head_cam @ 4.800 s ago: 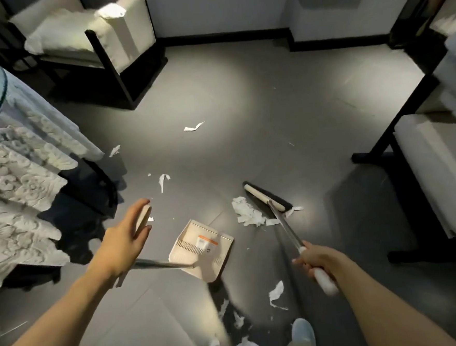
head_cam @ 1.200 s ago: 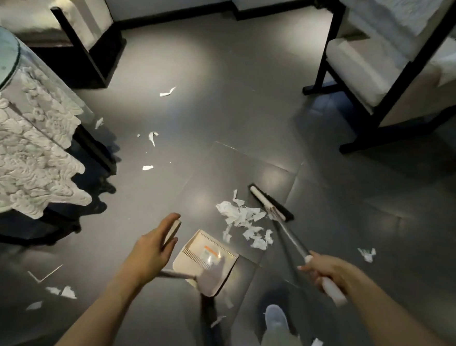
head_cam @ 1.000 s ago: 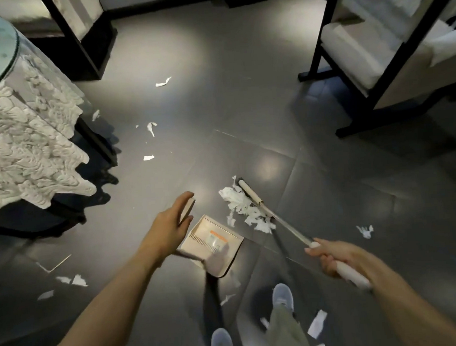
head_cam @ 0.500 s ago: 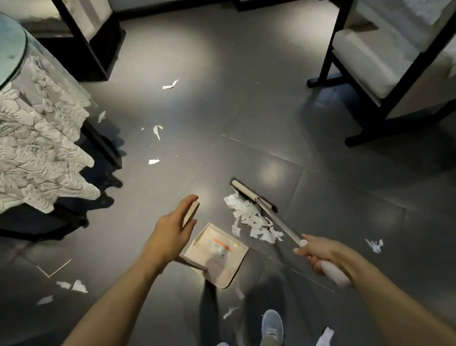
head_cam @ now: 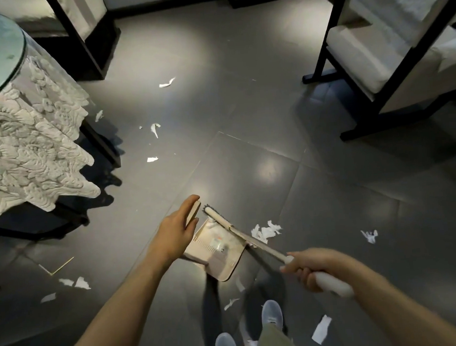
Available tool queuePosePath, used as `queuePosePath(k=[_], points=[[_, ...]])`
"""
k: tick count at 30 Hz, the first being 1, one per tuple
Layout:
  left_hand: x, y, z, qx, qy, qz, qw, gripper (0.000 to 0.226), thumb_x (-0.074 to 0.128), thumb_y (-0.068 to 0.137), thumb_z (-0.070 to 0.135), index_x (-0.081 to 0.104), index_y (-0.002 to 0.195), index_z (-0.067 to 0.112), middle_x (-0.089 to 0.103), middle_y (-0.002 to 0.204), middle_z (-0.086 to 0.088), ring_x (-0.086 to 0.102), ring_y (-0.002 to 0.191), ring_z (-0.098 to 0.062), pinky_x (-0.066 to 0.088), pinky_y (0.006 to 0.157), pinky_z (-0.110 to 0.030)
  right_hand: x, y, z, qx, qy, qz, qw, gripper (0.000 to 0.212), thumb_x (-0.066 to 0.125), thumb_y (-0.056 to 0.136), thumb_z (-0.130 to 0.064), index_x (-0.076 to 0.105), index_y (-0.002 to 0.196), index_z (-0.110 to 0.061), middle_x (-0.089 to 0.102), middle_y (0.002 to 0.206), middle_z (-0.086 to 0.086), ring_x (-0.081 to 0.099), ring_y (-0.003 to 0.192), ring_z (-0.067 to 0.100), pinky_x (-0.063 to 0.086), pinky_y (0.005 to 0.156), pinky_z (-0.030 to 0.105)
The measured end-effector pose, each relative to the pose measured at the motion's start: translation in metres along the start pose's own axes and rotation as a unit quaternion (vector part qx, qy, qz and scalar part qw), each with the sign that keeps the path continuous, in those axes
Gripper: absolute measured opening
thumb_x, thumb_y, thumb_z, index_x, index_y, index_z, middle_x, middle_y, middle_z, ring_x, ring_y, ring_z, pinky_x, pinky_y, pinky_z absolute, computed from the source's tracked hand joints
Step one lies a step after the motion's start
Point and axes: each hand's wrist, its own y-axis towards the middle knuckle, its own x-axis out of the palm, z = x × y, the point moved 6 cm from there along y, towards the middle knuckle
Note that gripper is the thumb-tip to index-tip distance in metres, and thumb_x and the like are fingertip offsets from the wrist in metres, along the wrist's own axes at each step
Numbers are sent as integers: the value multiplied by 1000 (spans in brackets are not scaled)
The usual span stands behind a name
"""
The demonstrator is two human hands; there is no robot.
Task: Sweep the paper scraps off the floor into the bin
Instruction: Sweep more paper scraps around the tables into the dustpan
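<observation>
Where broom (head_cam: 256, 242) meets dustpan (head_cam: 218, 257), scraps (head_cam: 266, 231) white, torn

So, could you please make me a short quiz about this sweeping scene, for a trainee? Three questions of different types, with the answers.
1. Fill the gap: the ___ hand holds the dustpan by its handle.
2. True or false: the right hand grips the broom by its handle.
3. Where does the biggest pile of paper scraps lie?
A) inside the dustpan
B) on the floor, to the right of the broom shaft
C) on the glass-topped table

Key:
1. The left hand.
2. True.
3. B.
</observation>
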Motion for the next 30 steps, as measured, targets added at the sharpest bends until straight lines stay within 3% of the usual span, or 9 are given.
queuePosePath(k=[2, 8, 12, 17, 21, 23, 26, 30], points=[[-3, -6, 3, 7, -7, 1, 1000, 51, 51, 96, 21, 30, 141, 32, 60, 119, -7, 56, 89, -16, 44, 82, -26, -1, -20, 0, 14, 38, -48, 998, 9, 46, 97, -5, 50, 97, -14, 36, 37, -4, 34, 25, 1, 28, 26, 9], [-2, -30, 8, 25, -23, -12, 999, 50, 52, 95, 19, 33, 140, 29, 61, 119, -10, 56, 83, -18, 43, 81, -26, -11, -59, 20, 9, 99, -67, 993, 18, 43, 97, -6, 48, 99, -23, 33, 38, -3, 34, 24, 2, 29, 23, 10], [2, -52, 2, 24, -20, -33, 999, 52, 52, 95, 22, 30, 141, 32, 59, 125, -7, 61, 97, -24, 47, 89, -33, -17, -51, 38, -56, 54, 38, 996, 49, 49, 95, -3, 38, 135, -30, 33, 40, -2, 31, 26, 3, 28, 27, 9], [5, -56, -1, 33, 5, -60, 998, 53, 50, 96, 22, 28, 142, 32, 62, 116, -6, 57, 76, -10, 47, 77, -22, -36, -31, 53, -101, 16, 172, 980, 64, 57, 91, -2, 32, 144, -28, 41, 38, 0, 34, 30, 6, 32, 32, 13], [14, -41, 9, 53, 17, -90, 994, 53, 50, 96, 22, 27, 142, 34, 61, 119, -6, 59, 76, -12, 50, 78, -24, -45, -12, 66, -97, 25, 212, 972, 66, 56, 91, -2, 29, 146, -26, 43, 39, 0, 37, 30, 6, 34, 32, 15], [18, -32, 19, 69, 24, -100, 992, 53, 50, 96, 21, 28, 143, 33, 60, 121, -7, 59, 80, -15, 51, 82, -29, -41, 4, 73, -83, 58, 190, 976, 51, 54, 92, -1, 38, 137, -19, 43, 41, 0, 36, 31, 5, 33, 32, 15], [24, -22, 38, 102, 35, -113, 988, 52, 50, 96, 20, 30, 143, 32, 61, 120, -9, 60, 90, -21, 50, 86, -32, -21, 15, 84, -62, 117, 118, 984, 14, 54, 92, 0, 50, 102, -8, 41, 43, -1, 35, 32, 4, 32, 32, 15], [37, -11, 64, 146, 53, -139, 978, 51, 49, 96, 18, 31, 143, 29, 60, 123, -9, 59, 101, -26, 45, 88, -29, 16, 1, 96, -58, 201, 24, 978, 21, 55, 91, 0, 51, 110, -10, 45, 44, 1, 40, 32, 4, 35, 29, 14]])
